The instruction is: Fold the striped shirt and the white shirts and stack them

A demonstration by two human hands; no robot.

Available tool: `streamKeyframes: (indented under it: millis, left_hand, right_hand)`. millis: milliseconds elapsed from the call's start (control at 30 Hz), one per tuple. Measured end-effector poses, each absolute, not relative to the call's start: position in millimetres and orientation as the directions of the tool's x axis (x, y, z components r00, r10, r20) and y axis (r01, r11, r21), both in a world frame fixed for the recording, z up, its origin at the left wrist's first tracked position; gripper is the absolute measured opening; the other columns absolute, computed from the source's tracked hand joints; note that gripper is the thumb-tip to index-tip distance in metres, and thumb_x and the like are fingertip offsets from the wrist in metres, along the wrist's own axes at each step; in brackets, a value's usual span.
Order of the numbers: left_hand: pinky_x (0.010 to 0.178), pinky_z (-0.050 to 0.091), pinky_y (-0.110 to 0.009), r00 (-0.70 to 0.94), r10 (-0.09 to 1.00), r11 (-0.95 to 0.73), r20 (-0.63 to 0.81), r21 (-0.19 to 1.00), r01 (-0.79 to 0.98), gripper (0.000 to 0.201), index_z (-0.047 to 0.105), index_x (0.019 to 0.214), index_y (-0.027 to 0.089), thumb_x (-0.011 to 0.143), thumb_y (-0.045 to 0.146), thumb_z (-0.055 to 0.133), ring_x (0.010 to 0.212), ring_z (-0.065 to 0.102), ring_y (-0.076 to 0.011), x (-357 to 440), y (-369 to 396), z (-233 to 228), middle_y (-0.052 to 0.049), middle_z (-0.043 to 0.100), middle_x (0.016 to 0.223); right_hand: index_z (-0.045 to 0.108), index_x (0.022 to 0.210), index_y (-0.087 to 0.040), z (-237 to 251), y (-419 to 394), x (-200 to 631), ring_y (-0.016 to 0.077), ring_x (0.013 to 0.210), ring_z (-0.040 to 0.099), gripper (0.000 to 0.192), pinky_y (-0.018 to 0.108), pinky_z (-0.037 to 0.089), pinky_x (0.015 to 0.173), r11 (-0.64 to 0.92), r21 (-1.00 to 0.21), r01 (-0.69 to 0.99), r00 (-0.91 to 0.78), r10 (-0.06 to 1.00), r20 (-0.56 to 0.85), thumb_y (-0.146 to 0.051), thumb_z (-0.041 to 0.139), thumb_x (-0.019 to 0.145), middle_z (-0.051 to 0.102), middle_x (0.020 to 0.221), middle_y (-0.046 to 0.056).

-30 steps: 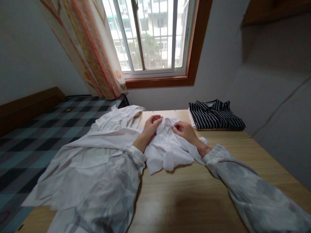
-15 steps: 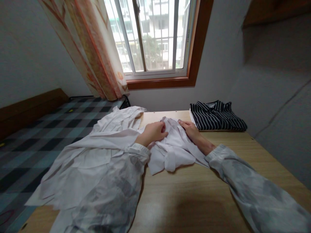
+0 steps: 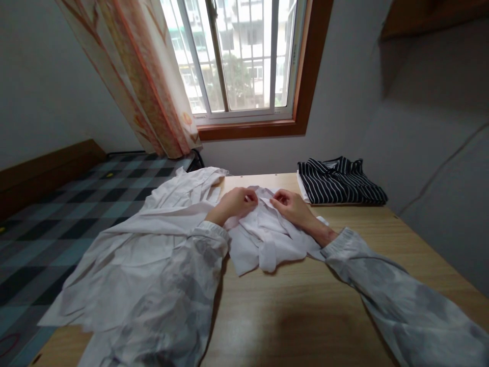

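Left hand and right hand each pinching the collar of the crumpled white cotton shirt, keeping it square on the pale wooden table.

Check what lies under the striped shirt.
The folded striped shirt sits on a white folded cloth, only a thin edge showing, on the table. The rest beneath is covered.
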State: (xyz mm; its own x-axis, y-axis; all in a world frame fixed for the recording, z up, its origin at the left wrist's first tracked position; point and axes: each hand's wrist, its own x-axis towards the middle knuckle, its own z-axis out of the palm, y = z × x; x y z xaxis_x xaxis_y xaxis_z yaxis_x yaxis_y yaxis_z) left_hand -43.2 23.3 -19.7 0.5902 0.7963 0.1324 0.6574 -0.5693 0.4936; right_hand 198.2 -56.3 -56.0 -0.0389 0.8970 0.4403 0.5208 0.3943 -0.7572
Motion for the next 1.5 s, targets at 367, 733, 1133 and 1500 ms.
streamKeyframes:
  millis: [367, 733, 1133, 1500]
  left_hand:
    - [0.065, 0.046, -0.027, 0.689, 0.703, -0.452, 0.178, 0.86, 0.238, 0.025, 0.075, 0.086, 0.018, 0.086, 0.042, 0.08, 0.069, 0.058, -0.0144, -29, 17, -13, -0.002, 0.069, 0.079]
    - [0.066, 0.038, -0.026, 0.527, 0.811, -0.334, 0.253, 0.941, 0.063, 0.039, 0.06, 0.087, 0.02, 0.087, 0.056, 0.075, 0.071, 0.046, -0.0134, -13, 13, -68, 0.004, 0.053, 0.076]
    - [0.053, 0.021, -0.026, 0.492, 0.843, -0.327, 0.219, 0.934, 0.146, 0.045, 0.064, 0.082, 0.021, 0.084, 0.062, 0.081, 0.054, 0.035, -0.0105, -15, 12, -67, 0.007, 0.044, 0.059]
    - [0.056, 0.023, -0.026, 0.538, 0.803, -0.411, 0.254, 0.891, 0.193, 0.053, 0.074, 0.088, 0.017, 0.092, 0.07, 0.075, 0.062, 0.037, -0.012, -14, 5, -69, 0.005, 0.048, 0.066]
  right_hand:
    - [0.074, 0.082, -0.021, -62, -54, 197, 0.0202, 0.075, 0.064, 0.028, 0.033, 0.048, 0.072, 0.425, -0.814, 0.397, -0.153, 0.905, 0.398, -0.043, 0.068, 0.098, 0.076, 0.08, 0.003]
    - [0.076, 0.091, -0.022, -72, -57, 198, 0.0187, 0.076, 0.06, 0.039, 0.031, 0.046, 0.072, 0.401, -0.845, 0.353, -0.264, 0.909, 0.322, -0.06, 0.073, 0.099, 0.074, 0.086, 0.003]
    - [0.073, 0.083, -0.023, -80, -51, 199, 0.0185, 0.07, 0.058, 0.029, 0.031, 0.044, 0.067, 0.391, -0.841, 0.375, -0.067, 0.916, 0.396, -0.05, 0.075, 0.091, 0.071, 0.076, 0.001]
    - [0.084, 0.091, -0.023, -72, -58, 193, 0.0227, 0.075, 0.067, 0.033, 0.036, 0.054, 0.074, 0.413, -0.815, 0.407, 0.091, 0.869, 0.486, -0.056, 0.082, 0.092, 0.082, 0.088, 0.008]
